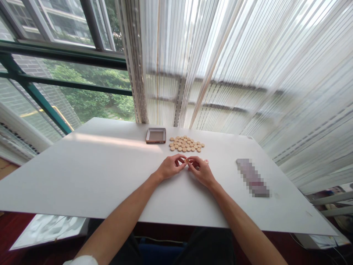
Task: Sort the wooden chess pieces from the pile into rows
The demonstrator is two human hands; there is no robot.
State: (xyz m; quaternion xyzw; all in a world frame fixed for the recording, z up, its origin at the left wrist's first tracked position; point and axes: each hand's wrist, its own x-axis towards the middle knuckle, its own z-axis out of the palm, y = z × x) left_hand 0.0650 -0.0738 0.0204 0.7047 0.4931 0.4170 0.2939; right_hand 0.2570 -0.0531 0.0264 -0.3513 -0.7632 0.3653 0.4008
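Observation:
Between the fingertips of both hands is a small round wooden Chinese chess piece (186,161), held just over the white table. My left hand (170,166) pinches it from the left, thumb and fingers closed on its edge. From the other side, my right hand (200,171) grips the same piece with its fingertips. Partly hidden behind the right hand lies another piece with a red character (206,161). Just beyond the hands, several plain-faced round pieces (184,144) lie flat in loose rows, close together.
An open shallow box (156,135) stands left of the pieces on the white table (91,165). A blurred-out flat object (253,178) lies to the right. Striped curtains (234,66) and a window (68,73) border the table's far side.

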